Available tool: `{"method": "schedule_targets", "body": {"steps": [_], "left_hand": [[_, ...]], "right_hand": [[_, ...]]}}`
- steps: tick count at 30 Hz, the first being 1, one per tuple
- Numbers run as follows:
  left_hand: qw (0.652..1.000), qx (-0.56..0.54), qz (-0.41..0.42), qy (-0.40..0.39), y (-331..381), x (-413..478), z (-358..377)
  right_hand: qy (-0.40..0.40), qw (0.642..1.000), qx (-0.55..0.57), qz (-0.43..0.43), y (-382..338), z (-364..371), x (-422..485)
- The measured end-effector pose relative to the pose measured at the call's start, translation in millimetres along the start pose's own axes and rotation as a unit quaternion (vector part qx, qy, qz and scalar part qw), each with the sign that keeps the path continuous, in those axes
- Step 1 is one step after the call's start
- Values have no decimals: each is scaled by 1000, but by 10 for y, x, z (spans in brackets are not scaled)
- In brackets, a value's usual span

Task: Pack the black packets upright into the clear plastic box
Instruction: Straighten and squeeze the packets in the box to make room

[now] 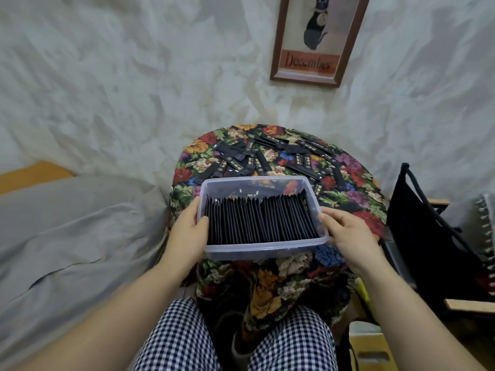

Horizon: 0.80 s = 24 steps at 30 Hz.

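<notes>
Left hand [187, 231] and right hand [348, 234] are gripping the clear plastic box [265, 247].
Fingers [192, 208] are curling round its ends; black packets [257, 223] are standing upright inside, loose packets [267, 156] lying behind on the counter [356, 199].

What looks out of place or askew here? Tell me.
Nothing looks damaged. In the clear plastic box, held by the left hand and right hand, the packed packets at the right end lean instead of standing straight. Loose packets lie scattered on the floral tablecloth behind it.
</notes>
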<state>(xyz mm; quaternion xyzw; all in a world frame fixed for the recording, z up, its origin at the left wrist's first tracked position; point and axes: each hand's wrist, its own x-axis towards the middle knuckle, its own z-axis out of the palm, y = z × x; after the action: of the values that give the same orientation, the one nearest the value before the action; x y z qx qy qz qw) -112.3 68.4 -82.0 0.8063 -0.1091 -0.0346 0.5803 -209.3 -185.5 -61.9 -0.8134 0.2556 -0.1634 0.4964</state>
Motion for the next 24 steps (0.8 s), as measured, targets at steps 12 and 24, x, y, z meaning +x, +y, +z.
{"method": "schedule_targets", "body": {"steps": [12,24], "left_hand": [[981,-134,-141,-24,-209,250,-500],[950,-257,-170,50,-294,76,-599]], "right_hand": [[-96,988,109,44,-247,525,130],[-180,976,120,31,-214,632,152]]}}
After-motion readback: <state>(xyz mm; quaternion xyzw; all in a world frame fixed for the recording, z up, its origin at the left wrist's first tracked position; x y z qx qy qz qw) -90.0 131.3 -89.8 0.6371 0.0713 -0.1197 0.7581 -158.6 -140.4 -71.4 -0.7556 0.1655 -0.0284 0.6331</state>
